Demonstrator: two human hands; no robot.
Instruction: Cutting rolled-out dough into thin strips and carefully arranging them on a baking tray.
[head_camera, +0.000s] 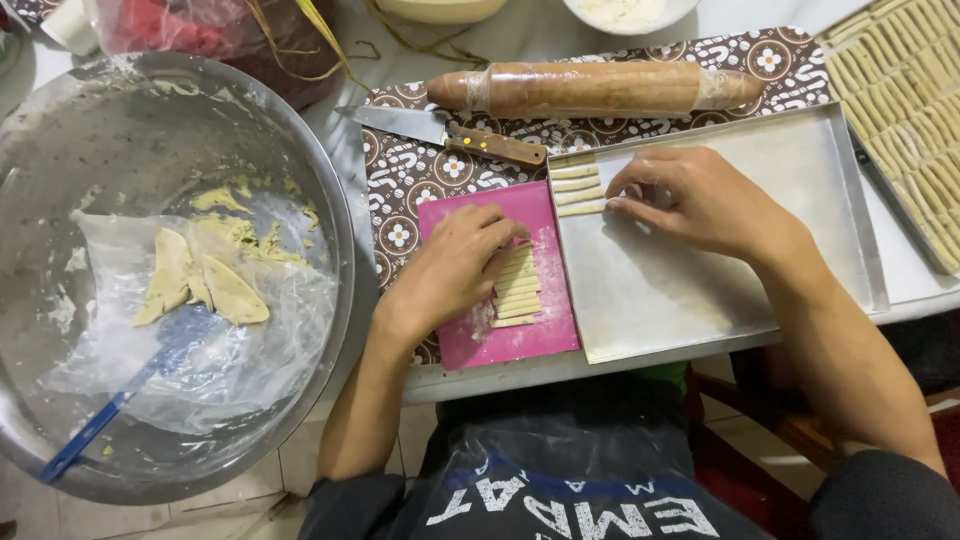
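Observation:
My left hand (450, 268) rests on a pink cutting board (520, 345), fingertips touching a row of several cut dough strips (520, 295). My right hand (695, 198) lies on a metal baking tray (700, 300), its fingertips pressing on the lowest of three pale dough strips (578, 190) laid in the tray's far left corner. Neither hand has lifted a strip clear of the surface.
A big steel bowl (330, 200) at left holds plastic film, dough scraps (200, 285) and a blue-handled spatula (110, 410). A wrapped rolling pin (595, 88) and a knife (450, 135) lie on a patterned mat behind the board. A second tray (905, 110) full of strips sits at far right.

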